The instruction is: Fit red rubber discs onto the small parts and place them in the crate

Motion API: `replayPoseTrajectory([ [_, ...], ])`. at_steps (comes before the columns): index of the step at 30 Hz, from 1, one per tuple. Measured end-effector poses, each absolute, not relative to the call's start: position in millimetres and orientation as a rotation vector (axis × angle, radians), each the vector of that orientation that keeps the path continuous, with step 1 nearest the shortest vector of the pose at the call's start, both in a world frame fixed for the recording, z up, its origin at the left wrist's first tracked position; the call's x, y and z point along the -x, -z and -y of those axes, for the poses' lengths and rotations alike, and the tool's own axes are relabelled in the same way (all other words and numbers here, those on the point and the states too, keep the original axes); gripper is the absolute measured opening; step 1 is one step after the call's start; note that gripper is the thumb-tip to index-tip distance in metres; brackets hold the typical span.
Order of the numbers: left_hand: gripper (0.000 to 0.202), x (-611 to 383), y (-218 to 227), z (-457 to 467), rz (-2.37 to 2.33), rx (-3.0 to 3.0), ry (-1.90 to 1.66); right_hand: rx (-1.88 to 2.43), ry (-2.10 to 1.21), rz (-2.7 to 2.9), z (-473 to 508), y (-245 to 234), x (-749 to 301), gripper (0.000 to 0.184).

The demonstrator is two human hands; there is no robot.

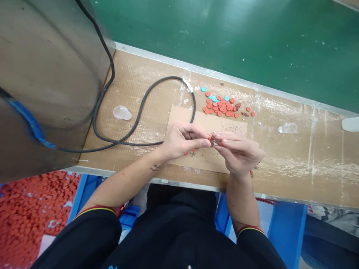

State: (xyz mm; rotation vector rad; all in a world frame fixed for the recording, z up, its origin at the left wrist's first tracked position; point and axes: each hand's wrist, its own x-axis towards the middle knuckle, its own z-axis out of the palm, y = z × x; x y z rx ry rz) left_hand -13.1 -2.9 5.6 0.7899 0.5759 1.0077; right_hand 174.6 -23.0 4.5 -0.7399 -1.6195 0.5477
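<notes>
Over the cardboard sheet [204,164], my left hand [182,141] and my right hand [241,149] meet with their fingertips pinched together. Between them is a small red piece [215,141] with a dark, shiny part; the fingers cover most of it. Both hands are closed on it. Just beyond lies a loose cluster of red button-like discs [221,108], with a few blue discs [203,89] among them. Many tiny metal bits [232,127] are scattered on the sheet. A few more bits and red discs show beneath my left hand, partly hidden.
A black cable [143,101] loops across the bench left of the sheet. Clear plastic pieces [122,112] lie at left and right [288,128]. A metal housing [50,74] stands at left, a green surface [224,37] behind. Below left is a blue bin of red discs [33,209].
</notes>
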Motion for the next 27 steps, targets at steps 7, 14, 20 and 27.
replayPoseTrajectory([
  [7,0.024,14,-9,4,-0.523,-0.860,-0.982,0.697,-0.426,1.654,23,-7,-176,0.043],
  [14,0.016,17,-10,3,-0.486,-0.886,-0.983,0.732,-0.334,1.645,22,-9,-176,0.038],
  [20,0.017,18,-2,1,-0.459,-0.974,-1.015,0.743,-0.350,1.627,20,-7,-177,0.037],
  [27,0.030,50,-1,-21,-1.010,-1.499,-1.086,0.851,-0.265,1.442,43,-26,-198,0.020],
])
